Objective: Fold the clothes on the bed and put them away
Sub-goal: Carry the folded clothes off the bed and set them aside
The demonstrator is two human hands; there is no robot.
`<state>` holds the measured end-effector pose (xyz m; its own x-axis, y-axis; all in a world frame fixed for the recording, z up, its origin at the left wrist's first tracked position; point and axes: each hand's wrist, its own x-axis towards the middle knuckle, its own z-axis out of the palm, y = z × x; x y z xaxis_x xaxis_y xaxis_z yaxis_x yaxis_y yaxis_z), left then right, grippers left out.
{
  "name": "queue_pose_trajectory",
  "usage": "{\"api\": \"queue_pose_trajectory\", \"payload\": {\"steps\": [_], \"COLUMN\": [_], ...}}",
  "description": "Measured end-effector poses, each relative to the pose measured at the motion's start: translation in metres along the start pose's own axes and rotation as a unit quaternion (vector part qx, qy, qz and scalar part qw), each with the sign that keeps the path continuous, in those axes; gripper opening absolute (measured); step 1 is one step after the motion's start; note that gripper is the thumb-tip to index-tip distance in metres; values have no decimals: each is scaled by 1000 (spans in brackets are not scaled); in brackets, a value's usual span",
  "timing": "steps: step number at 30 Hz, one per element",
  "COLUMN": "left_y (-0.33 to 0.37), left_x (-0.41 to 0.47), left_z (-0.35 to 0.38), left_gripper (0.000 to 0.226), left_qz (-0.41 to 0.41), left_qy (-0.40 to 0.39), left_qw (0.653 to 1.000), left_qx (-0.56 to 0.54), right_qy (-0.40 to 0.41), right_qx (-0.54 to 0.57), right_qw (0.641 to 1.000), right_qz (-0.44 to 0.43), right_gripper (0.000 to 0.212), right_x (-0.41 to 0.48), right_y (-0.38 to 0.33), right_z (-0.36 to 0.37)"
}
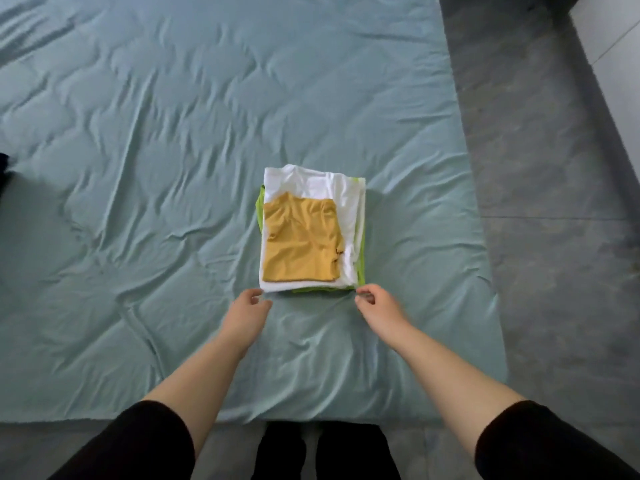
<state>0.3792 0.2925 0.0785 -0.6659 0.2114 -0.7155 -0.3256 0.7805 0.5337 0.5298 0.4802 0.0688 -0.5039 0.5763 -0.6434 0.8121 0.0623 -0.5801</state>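
Observation:
A small stack of folded clothes lies on the teal bed sheet (156, 168). On top is a mustard-yellow garment (299, 240), under it a white garment (343, 199), and a green garment (361, 268) shows along the edges at the bottom. My left hand (247, 311) hovers at the stack's near left corner, fingers slightly curled and holding nothing. Just off the near right corner, my right hand (375, 303) has its fingertips close to the green edge, also empty. Neither hand clearly touches the stack.
The bed's right edge meets a grey tiled floor (554, 202). A dark object (5, 168) pokes in at the far left edge. The bed's near edge runs just in front of my legs. A white surface (620, 46) shows at the top right.

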Motion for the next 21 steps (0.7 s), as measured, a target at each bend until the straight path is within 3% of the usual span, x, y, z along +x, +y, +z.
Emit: {"api": "queue_pose_trajectory", "payload": {"steps": [3, 6, 8, 12, 17, 21], "left_y": [18, 25, 26, 25, 48, 53], "left_x": [49, 99, 126, 159, 178, 174], "left_z": [13, 23, 27, 30, 40, 49], "left_gripper": [63, 83, 81, 43, 61, 51], "left_qz": [2, -51, -80, -37, -17, -29], "left_qy": [53, 69, 52, 56, 7, -37], "left_qw": [999, 995, 993, 989, 988, 986], "left_qx": [-13, -53, -71, -128, -156, -162], "right_qy": [70, 46, 19, 17, -29, 4], "right_qx": [11, 83, 117, 140, 177, 194], "right_qw": [997, 992, 986, 983, 980, 977], "right_qz": [17, 89, 119, 118, 88, 83], "right_gripper": [57, 93, 108, 109, 105, 86], "right_x": [58, 106, 133, 170, 188, 183], "right_y": [-12, -9, -4, -4, -28, -27], "right_z": [4, 6, 7, 8, 15, 25]}}
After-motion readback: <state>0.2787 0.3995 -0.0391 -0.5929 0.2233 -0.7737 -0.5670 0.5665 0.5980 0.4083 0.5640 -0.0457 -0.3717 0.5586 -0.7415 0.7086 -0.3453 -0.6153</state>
